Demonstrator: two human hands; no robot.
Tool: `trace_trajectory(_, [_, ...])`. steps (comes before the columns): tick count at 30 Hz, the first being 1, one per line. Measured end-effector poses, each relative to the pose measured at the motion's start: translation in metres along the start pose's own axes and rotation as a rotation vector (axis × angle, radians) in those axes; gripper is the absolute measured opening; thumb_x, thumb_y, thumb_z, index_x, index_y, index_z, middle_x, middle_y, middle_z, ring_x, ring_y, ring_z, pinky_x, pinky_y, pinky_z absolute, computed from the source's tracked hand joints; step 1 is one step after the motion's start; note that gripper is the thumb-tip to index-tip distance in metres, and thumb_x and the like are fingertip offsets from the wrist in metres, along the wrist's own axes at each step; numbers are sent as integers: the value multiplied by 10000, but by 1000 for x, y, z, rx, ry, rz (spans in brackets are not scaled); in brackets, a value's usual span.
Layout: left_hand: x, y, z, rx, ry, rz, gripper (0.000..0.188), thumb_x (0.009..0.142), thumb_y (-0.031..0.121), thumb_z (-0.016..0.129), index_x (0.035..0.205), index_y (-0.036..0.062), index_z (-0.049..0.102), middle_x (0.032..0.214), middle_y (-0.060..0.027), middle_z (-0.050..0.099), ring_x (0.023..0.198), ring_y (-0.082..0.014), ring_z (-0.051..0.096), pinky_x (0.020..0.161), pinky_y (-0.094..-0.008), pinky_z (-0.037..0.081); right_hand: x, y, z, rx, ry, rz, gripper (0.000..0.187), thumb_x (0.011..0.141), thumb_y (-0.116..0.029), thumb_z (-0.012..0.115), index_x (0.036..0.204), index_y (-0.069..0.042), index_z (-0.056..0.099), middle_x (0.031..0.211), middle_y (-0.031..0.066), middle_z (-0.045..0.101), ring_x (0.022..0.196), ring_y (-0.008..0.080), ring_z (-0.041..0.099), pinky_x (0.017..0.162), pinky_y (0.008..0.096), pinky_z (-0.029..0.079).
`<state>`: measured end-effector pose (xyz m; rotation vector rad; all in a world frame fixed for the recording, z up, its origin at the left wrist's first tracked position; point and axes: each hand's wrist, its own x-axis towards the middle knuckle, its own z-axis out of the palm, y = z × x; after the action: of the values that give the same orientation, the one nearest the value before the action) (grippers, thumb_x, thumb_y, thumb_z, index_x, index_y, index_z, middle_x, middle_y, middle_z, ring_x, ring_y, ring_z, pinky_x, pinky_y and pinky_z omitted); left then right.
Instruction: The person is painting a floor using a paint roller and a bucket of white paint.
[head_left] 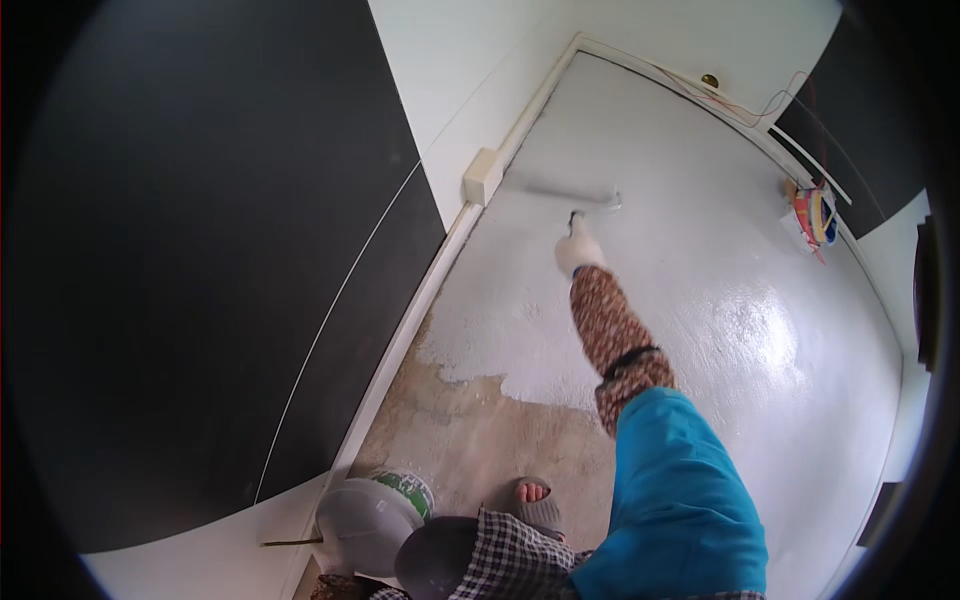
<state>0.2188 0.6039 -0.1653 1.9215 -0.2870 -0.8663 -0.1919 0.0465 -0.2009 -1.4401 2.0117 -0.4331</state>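
My right hand (578, 248), in a white glove, is closed round the handle of a paint roller (575, 192). The arm is stretched forward, in a brown patterned sleeve and a blue oversleeve. The roller lies on the wet light-grey coating of the floor (680, 250), near the left wall, and is smeared by motion. At the lower left stands a grey plastic bucket (362, 525) beside a white and green label or tub (405, 490). A bit of brown patterned sleeve (335, 587) shows below the bucket; my left hand itself is not seen.
Bare brown floor (530, 440) lies near my sandalled foot (540, 510). A cream box (484, 177) sits against the left wall's skirting. Loose thin wires (745, 112) run along the far wall. A colourful bag (815, 215) rests by the right wall.
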Motion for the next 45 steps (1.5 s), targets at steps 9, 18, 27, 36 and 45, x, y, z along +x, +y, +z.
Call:
trace_trajectory(9, [-12, 21, 10, 196, 70, -3, 433, 1009, 271, 521, 1266, -78, 538, 1220, -165, 620, 1089, -254, 608, 920, -359, 493, 144, 17, -28, -48, 68, -24, 554, 887, -151, 464, 1435, -113, 390, 1082, 220, 662, 949, 336, 663, 771, 456, 509])
trace_trajectory(18, [-8, 18, 3, 145, -49, 58, 447, 1014, 278, 526, 1294, -69, 520, 1252, -164, 603, 1122, -254, 593, 933, -352, 481, -75, 47, -17, -169, -55, -27, 669, 890, -107, 416, 1528, -109, 215, 1091, 342, 630, 1024, 453, 635, 891, 509, 498])
trace_trajectory(27, [-2, 3, -4, 176, 14, 18, 492, 1004, 304, 552, 1319, -71, 503, 1298, -166, 581, 1171, -248, 570, 969, -346, 462, -315, 81, -6, -167, -122, 70, 719, 917, -151, 437, 1559, -183, 116, 972, 335, 653, 907, 472, 653, 791, 531, 509])
trace_trajectory(36, [-2, 4, -2, 70, -20, 18, 462, 1003, 282, 546, 1293, -77, 526, 1268, -152, 599, 1135, -245, 588, 941, -360, 487, -123, 75, -27, -169, 30, 92, 686, 887, -134, 433, 1533, -185, 208, 1017, 318, 658, 973, 445, 654, 836, 527, 508])
trace_trajectory(45, [-7, 16, 6, 8, -31, 31, 464, 999, 290, 554, 1287, -74, 534, 1247, -172, 610, 1098, -250, 607, 915, -350, 503, -59, 121, -47, -109, 145, -83, 661, 885, -134, 437, 1519, -213, 269, 1059, 333, 633, 986, 472, 632, 837, 519, 500])
